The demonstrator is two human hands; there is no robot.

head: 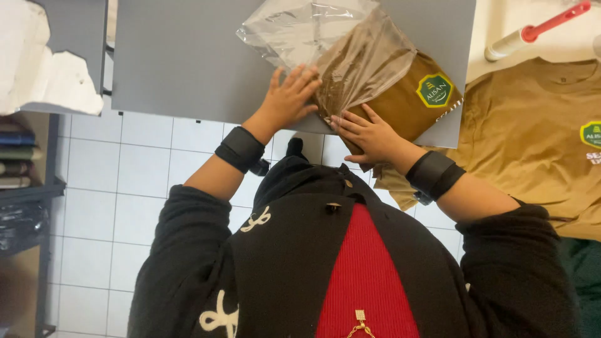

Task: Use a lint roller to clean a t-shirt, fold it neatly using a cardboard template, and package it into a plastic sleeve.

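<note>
A folded mustard-brown shirt (407, 100) with a green badge lies on a grey table (188, 56), partly inside a clear plastic bag (313, 31). My left hand (289, 94) rests flat on the table at the bag's open edge, fingers spread and touching the plastic. My right hand (369, 134) presses on the shirt's near edge at the table's front, fingers apart. Both wrists wear black bands.
A second mustard-brown shirt (532, 138) lies spread at the right. A lint roller with a red handle (532, 31) lies beyond it. White cloth (44, 69) sits at the far left above shelves (25, 163) of folded garments. White floor tiles show below.
</note>
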